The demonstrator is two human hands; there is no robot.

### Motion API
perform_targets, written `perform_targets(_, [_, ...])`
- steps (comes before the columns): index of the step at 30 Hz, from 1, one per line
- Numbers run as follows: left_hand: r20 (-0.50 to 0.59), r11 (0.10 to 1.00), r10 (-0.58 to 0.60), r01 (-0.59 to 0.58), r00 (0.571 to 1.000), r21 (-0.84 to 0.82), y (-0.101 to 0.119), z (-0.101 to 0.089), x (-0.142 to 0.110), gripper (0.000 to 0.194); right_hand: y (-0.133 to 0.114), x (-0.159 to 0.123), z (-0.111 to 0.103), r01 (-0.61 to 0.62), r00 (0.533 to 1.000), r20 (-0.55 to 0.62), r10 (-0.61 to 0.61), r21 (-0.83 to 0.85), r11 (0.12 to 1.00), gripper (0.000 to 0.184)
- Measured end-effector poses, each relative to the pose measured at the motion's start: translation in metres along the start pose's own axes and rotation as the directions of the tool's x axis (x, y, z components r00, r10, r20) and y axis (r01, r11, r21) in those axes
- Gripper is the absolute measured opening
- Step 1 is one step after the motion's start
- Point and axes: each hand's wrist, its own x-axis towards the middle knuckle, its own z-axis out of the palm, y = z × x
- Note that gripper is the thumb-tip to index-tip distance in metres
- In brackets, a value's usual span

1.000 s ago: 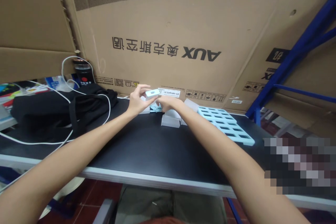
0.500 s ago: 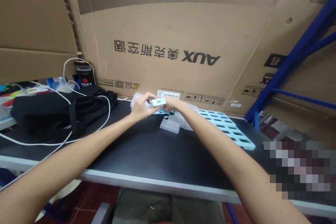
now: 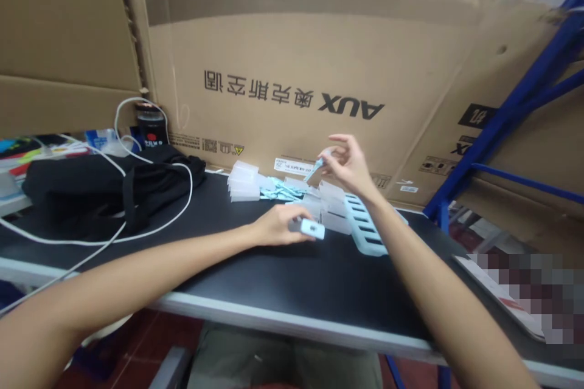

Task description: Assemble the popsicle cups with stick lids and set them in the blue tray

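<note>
My left hand [image 3: 280, 225] is closed on a small translucent box with a light-blue end [image 3: 312, 229] that has a dark hole in it, held low over the black tabletop. Raised to the right, my right hand [image 3: 345, 164] pinches a thin light-blue plastic piece [image 3: 314, 169] that points down and left. Below it lies a pile of similar light-blue pieces [image 3: 280, 189]. Stacked translucent boxes [image 3: 243, 182] stand left of the pile, and more translucent boxes [image 3: 335, 219] lie to its right. A light-blue slotted rack [image 3: 365, 225] is partly hidden behind my right forearm.
A big cardboard box [image 3: 274, 42] walls off the back of the black table [image 3: 255, 279]. At left are a black cloth bag [image 3: 100, 194], a white cable [image 3: 189, 194] and a dark jar [image 3: 152, 127]. Blue shelf posts [image 3: 490, 127] rise at right.
My hands have parted. The left came right and nearer with the box; the right lifted up and right, now with a light-blue piece in its fingers.
</note>
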Motion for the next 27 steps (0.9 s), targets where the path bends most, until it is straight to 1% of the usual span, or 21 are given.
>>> perform_targets(1, [-0.041,0.998,-0.069,0.069,0.997,0.007,-0.004,-0.001,0.0,0.036,-0.013,-0.008,-0.006,0.018,1.0,0.001,-0.018,0.019,1.0,0.05])
perform_targets(3, [-0.116,0.98,-0.199,0.201,0.973,0.009,-0.012,-0.003,-0.001,0.04,-0.031,-0.024,-0.012,0.047,0.998,0.028,-0.047,0.021,0.999,0.053])
perform_targets(5, [-0.141,0.955,-0.294,0.297,0.945,0.003,-0.018,-0.004,-0.002,0.043,-0.039,-0.039,-0.008,0.073,0.994,0.075,-0.073,0.004,0.997,0.051])
perform_targets(7, [-0.137,0.937,-0.346,0.35,0.928,0.004,-0.022,-0.003,-0.002,0.046,-0.037,-0.049,0.0,0.103,0.988,0.118,-0.097,-0.042,0.994,0.046])
perform_targets(9, [-0.133,0.928,-0.367,0.371,0.921,0.011,-0.024,-0.002,-0.002,0.048,-0.032,-0.053,0.007,0.15,0.98,0.145,-0.134,-0.105,0.983,0.038])
perform_targets(11, [-0.134,0.926,-0.373,0.377,0.918,0.0,-0.025,-0.001,-0.002,0.049,-0.029,-0.053,0.01,0.201,0.973,0.146,-0.18,-0.141,0.969,0.034])
perform_targets(13, [-0.131,0.927,-0.373,0.375,0.918,-0.015,-0.025,0.0,-0.002,0.049,-0.027,-0.051,0.009,0.235,0.969,0.109,-0.221,-0.146,0.961,0.033])
perform_targets(15, [-0.122,0.929,-0.369,0.37,0.921,-0.018,-0.024,0.0,-0.002,0.049,-0.026,-0.051,0.007,0.232,0.972,0.066,-0.224,-0.159,0.96,0.032])
perform_targets(16, [-0.119,0.931,-0.364,0.364,0.924,-0.016,-0.024,0.0,-0.002,0.049,-0.026,-0.052,0.007,0.218,0.976,0.067,-0.209,-0.172,0.961,0.032])
perform_targets(17, [-0.118,0.934,-0.356,0.357,0.927,-0.012,-0.024,0.0,-0.002,0.048,-0.025,-0.053,0.008,0.2,0.978,0.092,-0.186,-0.188,0.962,0.03])
perform_targets(18, [-0.114,0.936,-0.35,0.351,0.93,-0.008,-0.023,-0.001,-0.002,0.047,-0.024,-0.055,0.011,0.186,0.977,0.142,-0.158,-0.206,0.961,0.028])
perform_targets(20, [-0.116,0.938,-0.344,0.345,0.932,-0.008,-0.022,-0.001,-0.001,0.044,-0.022,-0.062,0.02,0.18,0.96,0.257,-0.114,-0.25,0.951,0.022])
perform_targets(22, [-0.129,0.935,-0.352,0.353,0.927,-0.02,-0.021,-0.002,0.0,0.04,-0.022,-0.07,0.032,0.202,0.935,0.344,-0.089,-0.309,0.929,0.024])
perform_targets(24, [-0.165,0.931,-0.363,0.362,0.917,-0.039,-0.02,-0.002,0.0,0.035,-0.024,-0.078,0.044,0.211,0.932,0.359,-0.057,-0.406,0.889,0.031])
perform_targets(25, [-0.193,0.929,-0.368,0.367,0.909,-0.046,-0.02,-0.003,0.0,0.032,-0.025,-0.082,0.05,0.196,0.939,0.344,-0.028,-0.464,0.864,0.037])
perform_targets(27, [-0.259,0.923,-0.382,0.378,0.887,-0.065,-0.021,-0.003,-0.001,0.027,-0.027,-0.089,0.06,0.127,0.959,0.279,0.043,-0.563,0.817,0.05])
